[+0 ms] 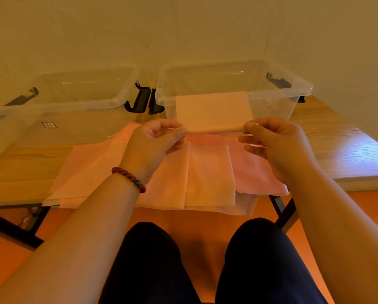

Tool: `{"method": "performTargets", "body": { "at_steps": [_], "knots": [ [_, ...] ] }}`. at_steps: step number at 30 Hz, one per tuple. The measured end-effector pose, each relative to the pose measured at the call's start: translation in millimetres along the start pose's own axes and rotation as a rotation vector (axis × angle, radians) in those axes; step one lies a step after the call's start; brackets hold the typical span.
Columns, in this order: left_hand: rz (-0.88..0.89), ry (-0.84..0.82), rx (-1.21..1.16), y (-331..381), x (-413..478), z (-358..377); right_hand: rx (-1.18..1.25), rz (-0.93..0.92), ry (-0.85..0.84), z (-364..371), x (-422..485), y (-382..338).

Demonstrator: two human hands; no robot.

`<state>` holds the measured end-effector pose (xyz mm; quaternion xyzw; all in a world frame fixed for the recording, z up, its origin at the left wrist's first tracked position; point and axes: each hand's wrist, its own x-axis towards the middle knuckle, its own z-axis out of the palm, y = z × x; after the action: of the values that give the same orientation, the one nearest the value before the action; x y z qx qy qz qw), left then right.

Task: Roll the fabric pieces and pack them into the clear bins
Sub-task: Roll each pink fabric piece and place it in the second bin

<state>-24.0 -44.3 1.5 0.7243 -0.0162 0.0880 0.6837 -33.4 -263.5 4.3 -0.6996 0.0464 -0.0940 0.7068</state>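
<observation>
Pinching part-rolled fabric piece (214, 110) between left hand (159, 137) and right hand (275, 139) before right bin (302, 86). Cannot read label (49, 125) on left bin (84, 106).

roll (216, 129) ends within left hand (155, 142), right hand (275, 142); left bin (109, 104) partly off-frame

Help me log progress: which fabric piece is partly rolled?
The pale piece pinched between the left hand and right hand, before the right-hand bin: its near edge is rolled into a tube. The other pieces lie flat on the table.
</observation>
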Motion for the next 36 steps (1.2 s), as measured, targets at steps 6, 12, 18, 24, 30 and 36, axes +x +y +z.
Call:
{"method": "performTargets", "body": {
  "at_steps": [6,12,18,24,30,36],
  "knots": [
    [-0.006,0.005,0.02,-3.3,1.8,-0.1,-0.001,-0.022,0.0,6.3,2.9,-0.4],
    [-0.014,0.039,0.027,-4.9,4.9,0.9,0.028,0.015,-0.054,6.3,3.3,4.0],
    [0.013,0.007,-0.007,-7.1,7.4,-0.3,0.042,0.005,-0.019,5.7,4.2,7.7],
    [0.047,-0.013,0.027,-19.4,10.5,-1.1,0.018,-0.008,-0.004,7.9,10.8,12.8],
    [0.049,0.034,0.037,-26.8,16.1,2.5,0.007,-0.053,0.009,11.9,17.0,19.1],
    [-0.009,0.024,0.033,-39.8,23.6,1.4,0.028,-0.046,-0.03,7.1,19.8,30.1]
  ]
}}
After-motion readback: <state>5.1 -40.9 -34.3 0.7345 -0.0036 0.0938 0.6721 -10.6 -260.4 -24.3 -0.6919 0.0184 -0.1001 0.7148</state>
